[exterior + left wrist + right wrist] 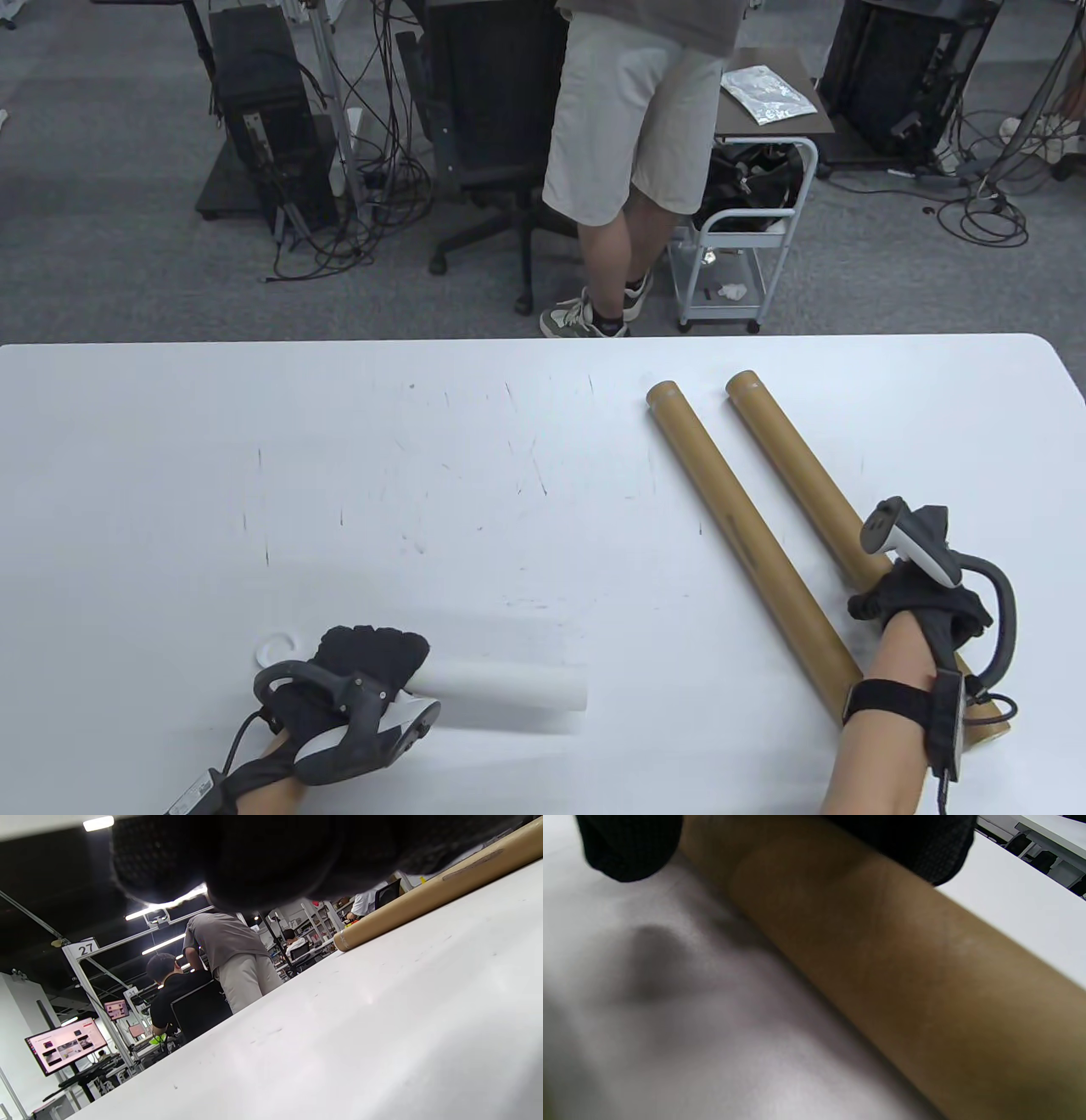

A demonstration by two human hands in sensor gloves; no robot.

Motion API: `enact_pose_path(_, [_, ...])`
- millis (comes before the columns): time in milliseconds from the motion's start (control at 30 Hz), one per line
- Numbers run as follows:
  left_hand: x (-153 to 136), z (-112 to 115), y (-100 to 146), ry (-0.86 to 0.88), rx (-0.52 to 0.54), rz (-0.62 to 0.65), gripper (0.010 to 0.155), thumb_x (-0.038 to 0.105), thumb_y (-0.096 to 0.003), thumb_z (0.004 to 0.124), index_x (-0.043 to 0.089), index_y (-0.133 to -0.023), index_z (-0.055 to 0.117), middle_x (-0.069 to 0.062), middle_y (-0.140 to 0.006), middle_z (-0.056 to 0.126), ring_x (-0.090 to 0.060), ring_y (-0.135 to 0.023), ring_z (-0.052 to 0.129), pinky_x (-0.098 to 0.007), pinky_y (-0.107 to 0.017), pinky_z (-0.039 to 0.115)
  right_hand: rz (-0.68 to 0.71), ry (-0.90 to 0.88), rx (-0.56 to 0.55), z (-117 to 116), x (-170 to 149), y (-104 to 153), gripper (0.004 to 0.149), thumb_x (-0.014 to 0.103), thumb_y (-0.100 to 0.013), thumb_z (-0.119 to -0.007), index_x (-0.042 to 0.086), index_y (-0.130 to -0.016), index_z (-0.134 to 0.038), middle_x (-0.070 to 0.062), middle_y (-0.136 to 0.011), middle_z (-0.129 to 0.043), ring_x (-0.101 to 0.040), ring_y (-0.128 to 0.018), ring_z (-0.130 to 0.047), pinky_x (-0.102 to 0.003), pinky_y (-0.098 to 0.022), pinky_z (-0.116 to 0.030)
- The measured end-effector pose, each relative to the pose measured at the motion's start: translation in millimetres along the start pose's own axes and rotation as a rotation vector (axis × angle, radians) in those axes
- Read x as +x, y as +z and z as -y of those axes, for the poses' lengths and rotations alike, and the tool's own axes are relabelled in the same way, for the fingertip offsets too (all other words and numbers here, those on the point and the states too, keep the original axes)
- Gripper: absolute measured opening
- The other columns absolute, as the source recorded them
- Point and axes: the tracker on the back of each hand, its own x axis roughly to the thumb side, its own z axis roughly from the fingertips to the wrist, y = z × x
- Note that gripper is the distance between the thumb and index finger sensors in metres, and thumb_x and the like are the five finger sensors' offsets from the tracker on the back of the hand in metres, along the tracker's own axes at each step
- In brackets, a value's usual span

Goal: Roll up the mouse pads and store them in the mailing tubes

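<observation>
I see the white table (339, 475) carrying two brown mailing tubes (738, 526) side by side at right. My right hand (920, 598) curls around the right-hand tube. Near left, my left hand (365, 658) grips a white rolled mouse pad (509, 686); a white cap (277, 651) lies just left.

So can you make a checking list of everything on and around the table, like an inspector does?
Surface: white table, faint dark scuff marks.
Job's things: two brown mailing tubes side by side on the right; white rolled mouse pad near the front left; small white cap beside it.
Clutter: nothing seen on the table.
Grippers: left hand holds the rolled mouse pad; right hand rests on the outer tube, grip unclear.
Cables: glove wires at both wrists; tangled cables on the floor.
Surroundings: person standing, office chair, white cart.
</observation>
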Motion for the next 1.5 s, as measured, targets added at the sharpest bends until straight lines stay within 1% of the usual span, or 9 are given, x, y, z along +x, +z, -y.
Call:
enact_pose_path(133, [-2.8,3.9,-0.6,-0.024,-0.010,-0.006,0.039,0.058,-0.0346,0.080,0.039,-0.069,0.079,0.017,-0.048,0.096,-0.003,-0.035,0.101,-0.027,-0.041,0.090,-0.022,0.092,-0.026,1.9,2.4,-5.6,0.085,0.054,-0.040,-0.078,0.019,-0.110,-0.047,-0.003,-0.099,-0.073,-0.029,-0.081,-0.089,-0.047,-0.058,-0.079])
enact_pose_path(233, [-3.9,5.9,-1.4,-0.020,-0.020,-0.009,0.039,0.058,-0.0345,0.080,0.039,-0.069,0.079,0.016,-0.048,0.096,-0.003,-0.035,0.101,-0.027,-0.041,0.090,-0.064,0.219,-0.201,4.5,3.0,-0.8,0.081,0.057,-0.036,-0.080,0.024,-0.106,-0.055,0.002,-0.094,-0.079,-0.026,-0.075,-0.092,-0.041,-0.053,-0.081])
enact_pose_path(367, [-6.1,7.2,-1.7,-0.048,-0.017,-0.012,0.040,0.058,-0.0344,0.080,0.039,-0.069,0.079,0.017,-0.049,0.096,-0.003,-0.037,0.101,-0.027,-0.043,0.090,-0.136,0.271,-0.296,13.2,-6.1,13.2,0.081,0.057,-0.035,-0.081,0.023,-0.105,-0.056,0.001,-0.092,-0.081,-0.026,-0.073,-0.093,-0.040,-0.051,-0.081])
enact_pose_path(500, [-12.4,8.6,-2.7,-0.061,-0.015,-0.036,0.040,0.058,-0.0346,0.080,0.039,-0.070,0.078,0.017,-0.050,0.096,-0.003,-0.038,0.100,-0.027,-0.044,0.090,-0.160,0.117,-0.410,22.9,-29.5,39.5,0.082,0.055,-0.036,-0.082,0.023,-0.105,-0.054,0.000,-0.093,-0.079,-0.027,-0.074,-0.092,-0.041,-0.054,-0.080])
enact_pose_path(733, [-48.3,22.1,-5.0,-0.036,-0.081,-0.241,0.040,0.058,-0.0349,0.080,0.038,-0.069,0.079,0.016,-0.049,0.097,-0.004,-0.037,0.101,-0.028,-0.043,0.090,0.141,-0.146,-0.828,47.1,-8.9,130.4,0.077,0.047,-0.038,-0.087,0.031,-0.101,-0.046,-0.001,-0.105,-0.065,-0.033,-0.093,-0.074,-0.057,-0.070,-0.062])
enact_pose_path(967, [-98.2,42.2,4.9,0.041,-0.171,-0.543,0.039,0.056,-0.0360,0.081,0.036,-0.070,0.080,0.014,-0.048,0.097,-0.005,-0.035,0.101,-0.029,-0.040,0.090,0.349,-0.010,-1.085,10.5,48.3,195.2,0.072,0.046,-0.040,-0.085,0.040,-0.100,-0.045,0.007,-0.098,-0.069,-0.029,-0.088,-0.076,-0.063,-0.070,-0.060])
enact_pose_path(1067, [-107.3,48.1,9.4,0.050,-0.189,-0.576,0.039,0.056,-0.0361,0.081,0.036,-0.069,0.080,0.014,-0.048,0.097,-0.005,-0.035,0.101,-0.029,-0.040,0.090,0.330,0.062,-1.159,-14.5,62.2,200.5,0.072,0.049,-0.039,-0.084,0.038,-0.100,-0.047,0.006,-0.095,-0.072,-0.028,-0.083,-0.080,-0.062,-0.066,-0.068])
enact_pose_path(1267, [-107.8,49.7,5.6,0.068,-0.190,-0.588,0.039,0.056,-0.0364,0.081,0.035,-0.070,0.080,0.014,-0.048,0.097,-0.005,-0.034,0.101,-0.029,-0.040,0.090,0.336,0.159,-1.155,-20.4,64.8,198.1,0.072,0.049,-0.039,-0.085,0.038,-0.100,-0.048,0.005,-0.094,-0.072,-0.028,-0.081,-0.079,-0.061,-0.066,-0.068])
enact_pose_path(1500, [-100.6,49.3,5.5,0.047,-0.157,-0.475,0.039,0.058,-0.0363,0.080,0.038,-0.070,0.078,0.016,-0.050,0.096,-0.003,-0.038,0.100,-0.027,-0.043,0.089,0.335,0.170,-1.110,-23.0,64.5,188.2,0.073,0.048,-0.038,-0.086,0.038,-0.100,-0.048,0.005,-0.095,-0.071,-0.028,-0.083,-0.078,-0.062,-0.067,-0.066])
